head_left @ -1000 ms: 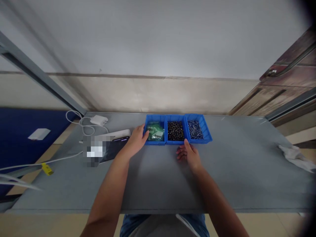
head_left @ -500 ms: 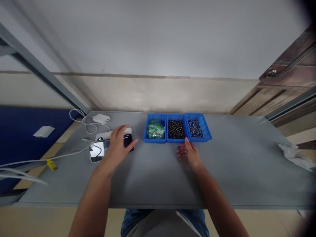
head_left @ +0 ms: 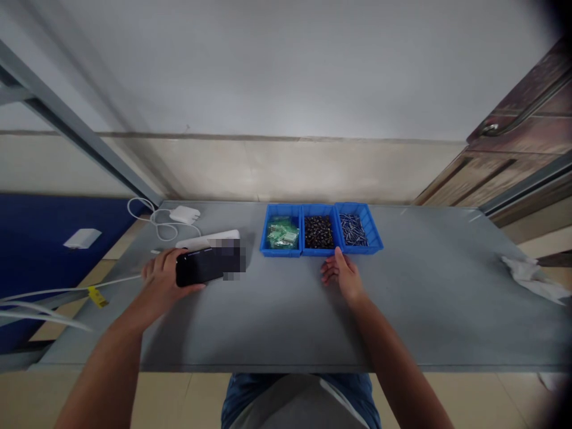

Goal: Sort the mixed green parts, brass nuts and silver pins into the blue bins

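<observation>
On the left of the table, my left hand (head_left: 164, 273) grips the near-left end of a smartphone (head_left: 203, 265), fingers over its far edge and thumb along its near edge. The phone's screen is dark, and its right end is blurred out. Just behind it lies a long white device (head_left: 210, 239), partly covered. My right hand (head_left: 343, 277) rests in front of the blue bins, fingers loosely curled and thumb apart, holding nothing. Its thumb tip is at the front rim of the middle bin (head_left: 318, 252), which holds small dark metal parts.
The left blue bin (head_left: 280, 254) contains green-and-clear packets; the right one (head_left: 373, 238) holds silver screws or pins. A white charger (head_left: 185, 214) with a coiled cable lies behind the phone. White cables (head_left: 53, 292) cross the left edge. Crumpled white paper (head_left: 531, 277) is at far right.
My left hand has moved left from above the phone to its left end and closed on it. The phone's lit screen is now dark. My right hand has barely moved.
</observation>
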{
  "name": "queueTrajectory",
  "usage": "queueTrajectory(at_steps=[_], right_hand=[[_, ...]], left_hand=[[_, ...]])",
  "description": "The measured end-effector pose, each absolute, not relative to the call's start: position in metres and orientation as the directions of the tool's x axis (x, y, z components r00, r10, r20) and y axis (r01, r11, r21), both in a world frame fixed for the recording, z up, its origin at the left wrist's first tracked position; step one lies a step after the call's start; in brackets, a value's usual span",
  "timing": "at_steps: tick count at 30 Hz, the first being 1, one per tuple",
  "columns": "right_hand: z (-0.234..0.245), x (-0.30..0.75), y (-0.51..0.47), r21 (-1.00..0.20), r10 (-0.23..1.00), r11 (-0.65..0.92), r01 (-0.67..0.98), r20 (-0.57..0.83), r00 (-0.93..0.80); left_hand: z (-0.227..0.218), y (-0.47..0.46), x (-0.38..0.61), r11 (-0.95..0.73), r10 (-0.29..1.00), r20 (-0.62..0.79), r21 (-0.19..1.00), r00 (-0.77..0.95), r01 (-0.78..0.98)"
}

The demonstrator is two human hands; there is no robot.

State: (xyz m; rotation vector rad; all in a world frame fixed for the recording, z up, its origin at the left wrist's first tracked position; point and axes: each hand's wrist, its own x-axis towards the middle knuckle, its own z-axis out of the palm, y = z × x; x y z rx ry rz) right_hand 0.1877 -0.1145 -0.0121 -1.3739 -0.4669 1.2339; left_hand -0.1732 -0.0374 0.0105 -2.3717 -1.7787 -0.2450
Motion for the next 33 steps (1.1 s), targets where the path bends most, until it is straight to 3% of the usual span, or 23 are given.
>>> queueTrajectory(at_steps=[7,25,33], right_hand=[[-0.014,0.185,-0.114,-0.896,0.834,-0.237,-0.375,-0.386,0.394],[-0.014,0.185,-0.113,-0.898,0.843,-0.231,-0.376,-0.377,0.383],[-0.014,0.186,-0.113,-0.896,0.839,-0.238,-0.376,-0.384,0.385]], left_hand=[[0.021,-0.033,-0.177,-0.398,0.907,0.12,-0.063,0.403,0.915],[0.02,-0.03,-0.178,-0.407,0.9,0.149,-0.055,0.41,0.912],[0.004,-0.033,-0.184,-0.307,0.915,0.258,-0.054,0.31,0.95]])
